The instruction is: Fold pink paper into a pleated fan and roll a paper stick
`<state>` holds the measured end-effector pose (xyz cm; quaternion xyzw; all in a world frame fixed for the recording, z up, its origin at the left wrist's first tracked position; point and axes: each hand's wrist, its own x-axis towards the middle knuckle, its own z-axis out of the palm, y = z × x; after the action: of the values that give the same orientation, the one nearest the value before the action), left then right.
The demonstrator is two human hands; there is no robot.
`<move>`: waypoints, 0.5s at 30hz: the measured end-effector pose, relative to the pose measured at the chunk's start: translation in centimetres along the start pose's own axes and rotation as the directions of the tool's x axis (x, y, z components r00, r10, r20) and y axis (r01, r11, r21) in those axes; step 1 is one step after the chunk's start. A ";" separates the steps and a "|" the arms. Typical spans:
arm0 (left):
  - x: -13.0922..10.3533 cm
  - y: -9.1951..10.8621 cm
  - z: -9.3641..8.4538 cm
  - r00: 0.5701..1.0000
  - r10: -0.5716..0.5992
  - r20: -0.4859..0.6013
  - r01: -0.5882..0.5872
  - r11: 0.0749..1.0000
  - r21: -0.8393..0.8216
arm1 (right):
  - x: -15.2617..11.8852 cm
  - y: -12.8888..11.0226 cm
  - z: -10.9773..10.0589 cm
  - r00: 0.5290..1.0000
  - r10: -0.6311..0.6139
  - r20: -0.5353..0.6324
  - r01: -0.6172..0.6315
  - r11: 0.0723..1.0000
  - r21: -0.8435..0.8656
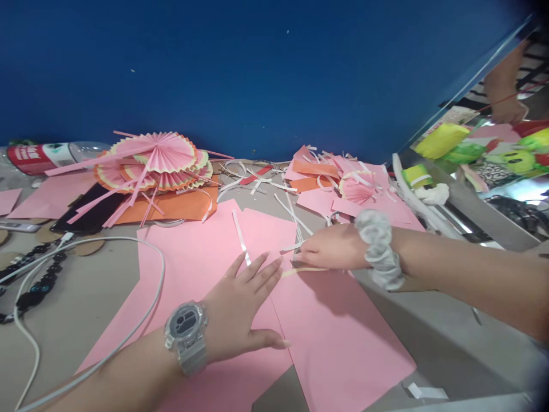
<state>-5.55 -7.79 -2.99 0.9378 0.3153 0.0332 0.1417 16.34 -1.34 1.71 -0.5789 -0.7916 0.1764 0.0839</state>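
My left hand (pixel 238 312), with a clear watch (pixel 187 325) on its wrist, lies flat with fingers spread on the pink paper (pixel 189 274). A narrow white strip (pixel 241 234) runs up the paper from its fingertips. My right hand (pixel 337 247), wearing a grey scrunchie (pixel 381 249), rests at the upper edge of a second pink sheet (pixel 347 337), fingers closed together and pointing left. A short white strip (pixel 291 247) shows at its fingertips, and a cream strip (pixel 302 270) lies just below. Whatever sits under these fingers is hidden.
Pleated pink paper fans (pixel 156 154) rest on orange paper (pixel 171 207) at back left, near a phone (pixel 92 209) and a bottle (pixel 47 157). A white cable (pixel 162 274) crosses my left forearm. Paper scraps (pixel 317 171) line the blue partition (pixel 257 74). Another person's hand (pixel 508 109) appears far right.
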 end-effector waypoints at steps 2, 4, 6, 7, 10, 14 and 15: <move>0.1 0.1 0.0 1.000 -0.013 0.026 0.013 1.000 0.002 | -0.4 0.5 -0.8 0.980 -0.027 0.196 0.033 0.999 -0.027; 0.1 0.1 0.0 0.999 -0.022 0.025 0.021 1.000 0.011 | -1.3 0.7 -1.1 0.943 -0.020 0.332 0.035 0.999 -0.039; 0.1 0.1 0.1 1.000 -0.010 0.000 0.010 1.000 0.025 | -2.4 0.8 -0.8 0.931 0.003 0.364 -0.008 1.000 0.014; 0.1 0.1 0.2 1.000 -0.001 -0.017 0.001 0.999 0.034 | -3.1 0.8 -0.5 0.941 0.022 0.337 -0.033 0.999 0.028; 0.1 0.1 0.3 0.999 0.010 -0.036 -0.007 0.998 0.067 | -4.5 0.8 0.5 0.967 0.016 0.253 -0.047 0.992 0.117; 0.4 0.4 0.3 0.999 -0.018 -0.029 0.022 0.994 0.111 | -4.9 0.9 1.8 0.986 -0.031 0.166 0.002 0.985 0.170; 0.4 0.4 0.3 0.999 -0.022 -0.025 0.025 0.992 0.122 | -4.8 1.0 2.0 0.988 -0.031 0.149 0.005 0.985 0.171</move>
<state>-4.90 -7.93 -3.14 0.9404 0.3295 0.0235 0.0808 18.05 -5.95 -0.13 -0.5476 -0.7830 0.2857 0.0744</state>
